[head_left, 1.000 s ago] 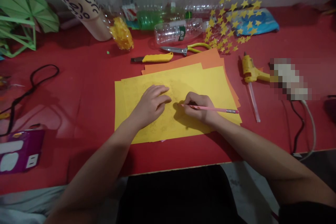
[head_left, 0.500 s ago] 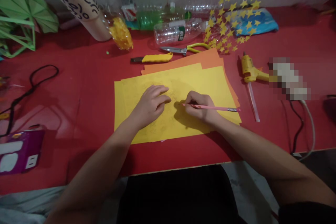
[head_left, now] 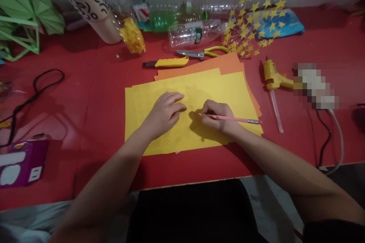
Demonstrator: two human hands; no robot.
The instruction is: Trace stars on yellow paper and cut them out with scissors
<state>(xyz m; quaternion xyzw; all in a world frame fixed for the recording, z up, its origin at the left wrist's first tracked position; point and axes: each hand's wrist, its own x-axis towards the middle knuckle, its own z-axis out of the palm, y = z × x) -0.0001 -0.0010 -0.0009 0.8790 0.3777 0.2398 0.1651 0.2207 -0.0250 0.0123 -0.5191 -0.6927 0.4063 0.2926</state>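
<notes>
Yellow paper [head_left: 205, 87] lies in overlapping sheets on the red table, with faint pencil marks across its left and middle parts. Resting on the paper is my left hand [head_left: 167, 114], its fingers apart and nothing in it. My right hand [head_left: 218, 117] pinches a pink pencil [head_left: 242, 119], whose tip points left at the sheet; I cannot tell whether the tip touches it. Orange paper [head_left: 199, 67] sticks out from behind the yellow sheets.
Behind the paper lie a yellow utility knife [head_left: 171, 62], yellow-handled scissors [head_left: 194, 54] and clear bottles [head_left: 185, 35]. At right is a glue gun [head_left: 272, 74]. Yellow stars [head_left: 245, 32] stand at the back, a tall white tumbler [head_left: 105, 26] at back left, a purple box [head_left: 31, 159] at left.
The whole view has shifted very slightly. Both hands and the pencil keep nearly the same place on the paper.
</notes>
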